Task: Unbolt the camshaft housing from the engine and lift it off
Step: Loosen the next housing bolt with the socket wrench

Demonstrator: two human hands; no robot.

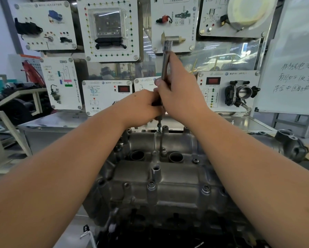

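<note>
Right hand [178, 93] wrapped round the upright tool handle [166, 58], left hand [141, 108] pinching the tool lower down, bit [159, 125] dropping to a bolt at the far edge of the camshaft housing [160, 179]. Housing seated on the engine, further bolts [151, 185] visible along its near edge. Risk judged: handle leaning off the bolt axis, bit camming out, head rounding, knuckles striking the housing.

Both forearms reach over the engine cover [160, 178] and crowd its far edge, where the hands [178, 97] and upright tool [165, 63] meet — the near bolts [151, 185] lie uncovered between the arms, with the display panels [110, 27] close behind.
</note>
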